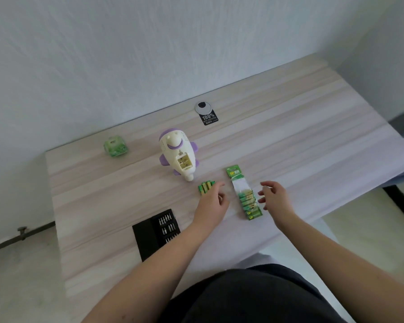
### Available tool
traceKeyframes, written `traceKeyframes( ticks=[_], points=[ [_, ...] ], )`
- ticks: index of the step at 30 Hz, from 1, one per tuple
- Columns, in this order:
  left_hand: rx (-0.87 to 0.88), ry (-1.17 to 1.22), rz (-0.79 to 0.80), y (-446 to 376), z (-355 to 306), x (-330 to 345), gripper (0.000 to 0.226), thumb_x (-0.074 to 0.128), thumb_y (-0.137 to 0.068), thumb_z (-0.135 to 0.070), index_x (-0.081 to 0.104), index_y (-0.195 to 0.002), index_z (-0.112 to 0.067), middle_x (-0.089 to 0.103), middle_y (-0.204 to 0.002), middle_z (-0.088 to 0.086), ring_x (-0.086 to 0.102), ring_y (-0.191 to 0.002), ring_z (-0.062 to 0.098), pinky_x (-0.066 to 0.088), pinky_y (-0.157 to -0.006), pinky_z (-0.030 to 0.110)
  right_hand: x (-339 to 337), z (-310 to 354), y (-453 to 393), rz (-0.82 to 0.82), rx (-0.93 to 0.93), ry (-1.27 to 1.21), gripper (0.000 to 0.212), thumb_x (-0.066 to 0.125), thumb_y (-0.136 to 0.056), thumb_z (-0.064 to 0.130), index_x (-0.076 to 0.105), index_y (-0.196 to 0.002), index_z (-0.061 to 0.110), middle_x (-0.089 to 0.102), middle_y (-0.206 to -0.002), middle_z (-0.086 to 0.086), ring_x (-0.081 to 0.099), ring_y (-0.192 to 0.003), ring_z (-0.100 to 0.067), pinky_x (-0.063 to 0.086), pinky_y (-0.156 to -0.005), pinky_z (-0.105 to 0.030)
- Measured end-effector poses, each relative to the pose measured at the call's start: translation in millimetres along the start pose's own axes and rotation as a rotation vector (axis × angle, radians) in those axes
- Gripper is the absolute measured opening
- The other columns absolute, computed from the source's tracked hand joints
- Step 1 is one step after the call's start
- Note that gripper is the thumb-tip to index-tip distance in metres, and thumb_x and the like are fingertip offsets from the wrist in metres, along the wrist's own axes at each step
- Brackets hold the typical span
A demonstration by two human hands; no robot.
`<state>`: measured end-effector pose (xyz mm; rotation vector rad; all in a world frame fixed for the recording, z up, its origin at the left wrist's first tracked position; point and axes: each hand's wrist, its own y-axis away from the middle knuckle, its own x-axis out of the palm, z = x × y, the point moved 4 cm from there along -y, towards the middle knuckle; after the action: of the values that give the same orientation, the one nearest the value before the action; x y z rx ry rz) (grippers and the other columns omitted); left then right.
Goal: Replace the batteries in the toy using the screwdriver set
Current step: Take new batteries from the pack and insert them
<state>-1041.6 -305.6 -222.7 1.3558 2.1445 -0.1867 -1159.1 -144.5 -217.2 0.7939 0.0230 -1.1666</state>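
A cream and purple airplane toy (176, 155) lies belly-up on the table, its battery compartment (184, 163) uncovered. Several loose green batteries (205, 187) lie just below its nose. My left hand (211, 202) hovers at their right edge, fingers loosely curled, holding nothing. A long green battery pack (245, 198) lies to the right, its upper part torn open. My right hand (274, 197) floats just right of the pack, fingers spread. The black screwdriver set (158, 231) lies open at the lower left.
A green packet (115, 146) sits at the back left of the wooden table (313, 136). A grey cable grommet (203, 107) and a black label (210, 118) are near the wall. The table's front edge runs close to my body.
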Motion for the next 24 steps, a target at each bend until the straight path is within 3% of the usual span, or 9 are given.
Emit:
traceKeyframes(
  ticks=[5, 7, 13, 16, 24],
  points=[
    [-0.084, -0.063, 0.156, -2, -9, 23, 0.032, 0.059, -0.09, -0.02, 0.054, -0.122, -0.019, 0.061, -0.084, -0.007, 0.057, -0.073, 0.009, 0.045, -0.067, 0.026, -6, -16, -16, 0.155, -0.035, 0.15, 0.02, 0.046, -0.098, 0.016, 0.061, -0.111, 0.019, 0.064, -0.094, -0.004, 0.063, -0.075, -0.016, 0.051, -0.06, -0.03],
    [-0.125, -0.084, 0.172, -4, -10, 31, 0.03, 0.059, -0.089, -0.02, 0.056, -0.119, -0.018, 0.063, -0.086, -0.003, 0.058, -0.076, 0.013, 0.05, -0.071, 0.034, -5, -15, -26, 0.214, -0.11, 0.245, 0.02, 0.046, -0.097, 0.017, 0.062, -0.107, 0.024, 0.064, -0.095, -0.003, 0.066, -0.077, -0.015, 0.052, -0.065, -0.036],
    [-0.269, -0.07, 0.16, -7, -13, 57, 0.025, 0.065, -0.087, -0.021, 0.057, -0.109, -0.013, 0.064, -0.091, 0.004, 0.06, -0.082, 0.021, 0.051, -0.076, 0.035, -2, 3, -57, 0.349, -0.33, 0.601, 0.02, 0.055, -0.093, 0.021, 0.067, -0.108, 0.025, 0.065, -0.098, 0.005, 0.06, -0.083, -0.013, 0.047, -0.074, -0.028],
    [-0.327, -0.035, 0.117, -9, -12, 66, 0.03, 0.07, -0.083, -0.021, 0.053, -0.107, -0.015, 0.064, -0.088, 0.002, 0.061, -0.081, 0.021, 0.051, -0.077, 0.038, 2, 6, -64, 0.44, -0.392, 0.675, 0.021, 0.063, -0.088, 0.021, 0.068, -0.108, 0.023, 0.063, -0.098, 0.002, 0.057, -0.081, -0.012, 0.04, -0.071, -0.023],
    [-0.417, -0.058, 0.062, -13, -6, 73, 0.048, 0.08, -0.075, -0.024, 0.049, -0.111, -0.017, 0.058, -0.081, -0.006, 0.056, -0.076, 0.015, 0.038, -0.064, 0.029, 11, 8, -77, 0.606, -0.467, 0.879, 0.031, 0.068, -0.083, 0.025, 0.059, -0.111, 0.018, 0.059, -0.097, 0.002, 0.058, -0.087, -0.017, 0.046, -0.076, -0.03]
  ],
)
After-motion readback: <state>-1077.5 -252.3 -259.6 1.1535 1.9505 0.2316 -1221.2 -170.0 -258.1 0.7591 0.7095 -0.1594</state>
